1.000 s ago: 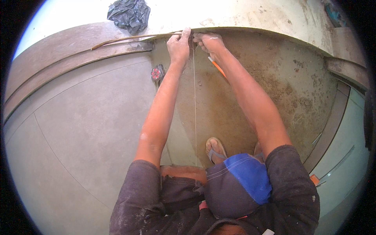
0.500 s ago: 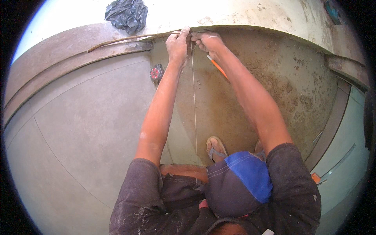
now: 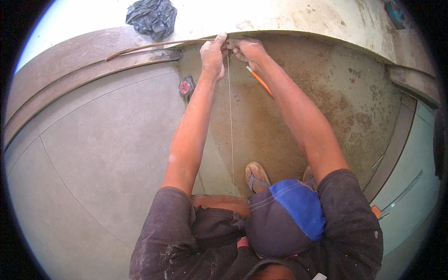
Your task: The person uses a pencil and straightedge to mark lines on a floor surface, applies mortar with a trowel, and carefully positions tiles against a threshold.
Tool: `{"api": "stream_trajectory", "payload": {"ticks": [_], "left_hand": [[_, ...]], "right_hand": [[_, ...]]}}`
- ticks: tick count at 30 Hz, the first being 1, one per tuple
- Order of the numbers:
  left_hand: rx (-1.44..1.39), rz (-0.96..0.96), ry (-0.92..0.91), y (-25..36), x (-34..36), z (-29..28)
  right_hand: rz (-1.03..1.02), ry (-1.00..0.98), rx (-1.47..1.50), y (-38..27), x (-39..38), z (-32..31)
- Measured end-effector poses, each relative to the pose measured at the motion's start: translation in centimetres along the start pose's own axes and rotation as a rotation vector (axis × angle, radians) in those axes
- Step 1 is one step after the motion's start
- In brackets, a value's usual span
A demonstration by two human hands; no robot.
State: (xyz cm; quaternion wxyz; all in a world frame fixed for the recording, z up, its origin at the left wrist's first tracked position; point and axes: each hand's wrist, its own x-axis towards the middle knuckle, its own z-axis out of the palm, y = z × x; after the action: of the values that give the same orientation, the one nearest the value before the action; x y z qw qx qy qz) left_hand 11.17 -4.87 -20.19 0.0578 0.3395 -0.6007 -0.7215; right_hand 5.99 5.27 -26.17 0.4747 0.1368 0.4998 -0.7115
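Note:
At the foot of the pale wall, my left hand [image 3: 213,57] is closed with its thumb up, around the end of a long, thin, bent brown rod [image 3: 140,47]. Close beside it, my right hand [image 3: 248,50] is pinched at the upper end of a taut white string [image 3: 230,100]; the fingertips partly hide one another. From there the string runs straight down toward my bent leg. An orange pencil-like stick [image 3: 260,81] with a white tip lies beside my right forearm. Left of my left wrist sits a small black and red tool [image 3: 186,86], its kind unclear.
Large grey tiles [image 3: 107,130] cover the floor on the left; rough brown screed [image 3: 322,93] lies on the right. A crumpled black plastic bag [image 3: 151,18] rests on the pale ledge. An orange object [image 3: 376,211] lies at the right. My sandalled foot [image 3: 256,175] stands on the screed.
Both hands stay at the wall, with the left shifted very slightly right. The string's lower part has moved a touch left.

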Motion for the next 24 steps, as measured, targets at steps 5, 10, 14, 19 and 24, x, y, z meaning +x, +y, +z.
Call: {"api": "stream_trajectory", "payload": {"ticks": [5, 10, 14, 19, 24], "left_hand": [[0.097, 0.026, 0.047, 0.0, 0.0, -0.5], [0.614, 0.102, 0.197, 1.6, -0.7, -0.1], [0.825, 0.185, 0.134, 2.0, -0.7, -0.9], [0.745, 0.181, 0.093, 2.2, -0.7, -0.8], [0.781, 0.140, 0.159, 1.0, -0.5, -1.3]], "right_hand": [[-0.008, 0.002, 0.059, -0.3, -0.6, 0.3], [-0.025, -0.008, 0.009, 0.0, -0.6, -0.1], [-0.076, -0.063, -0.104, 0.8, 0.3, -0.3], [-0.091, -0.026, -0.053, 0.7, -0.5, -0.1], [-0.129, -0.006, -0.125, 1.1, 0.0, 0.4]]}}
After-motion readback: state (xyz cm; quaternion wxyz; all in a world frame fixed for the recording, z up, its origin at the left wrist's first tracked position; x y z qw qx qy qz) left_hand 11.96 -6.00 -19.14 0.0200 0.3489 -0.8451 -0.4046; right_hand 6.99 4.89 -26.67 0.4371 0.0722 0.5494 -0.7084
